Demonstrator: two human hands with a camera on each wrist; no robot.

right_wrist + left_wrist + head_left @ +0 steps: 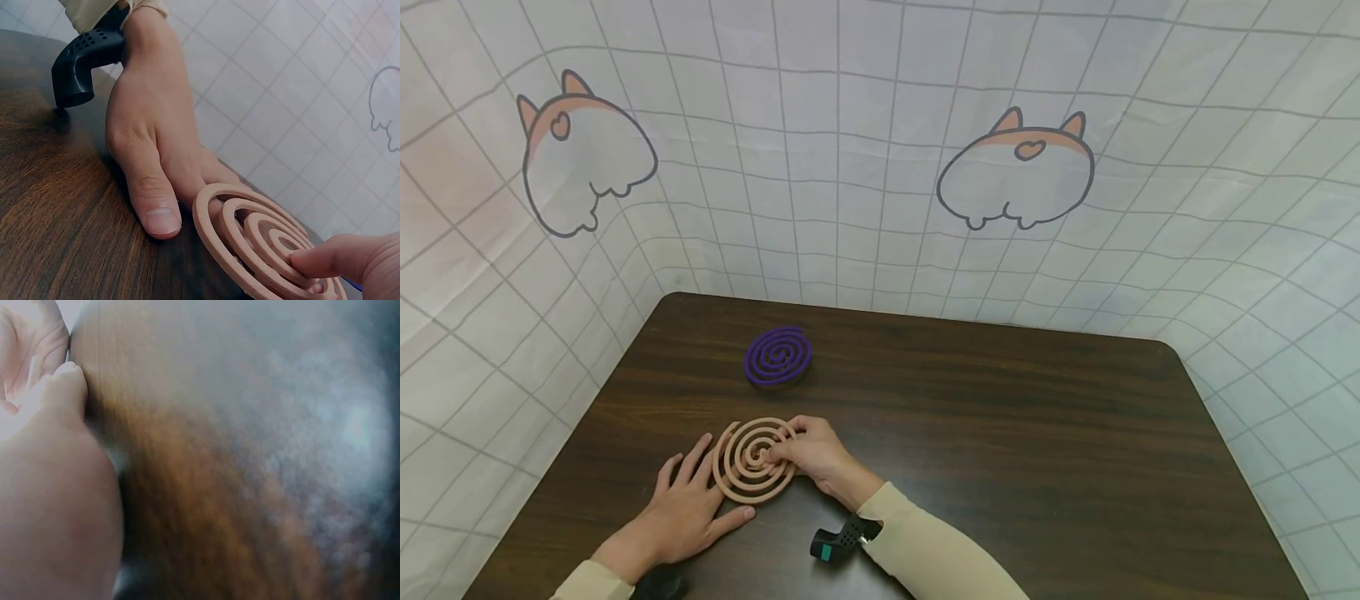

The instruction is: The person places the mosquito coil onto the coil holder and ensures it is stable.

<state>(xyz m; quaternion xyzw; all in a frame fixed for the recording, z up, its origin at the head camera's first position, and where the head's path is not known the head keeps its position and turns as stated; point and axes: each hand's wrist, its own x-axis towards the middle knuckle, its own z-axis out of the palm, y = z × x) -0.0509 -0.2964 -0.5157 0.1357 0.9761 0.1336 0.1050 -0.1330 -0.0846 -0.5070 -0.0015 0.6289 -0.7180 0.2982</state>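
Observation:
A tan mosquito coil (pixel 756 454), a flat spiral, is held close over the dark table. My right hand (pixel 820 454) pinches its right side, with the thumb (pixel 331 256) on top near the centre and the other fingers reaching beneath. My left hand (pixel 688 508) lies palm down on the table with its fingers spread, just left of the coil. In the right wrist view the coil (pixel 212 244) is tilted and overlaps part of the left fingers. The left wrist view shows mostly the side of the left hand (pixel 56 481) and blurred wood.
A purple mosquito coil (pixel 778 356) lies farther back on the brown wooden table (pixel 1000 433). White gridded curtains (pixel 865 167) with dog drawings stand behind and at both sides. A black wrist camera mount (pixel 850 533) sticks out beside the right sleeve.

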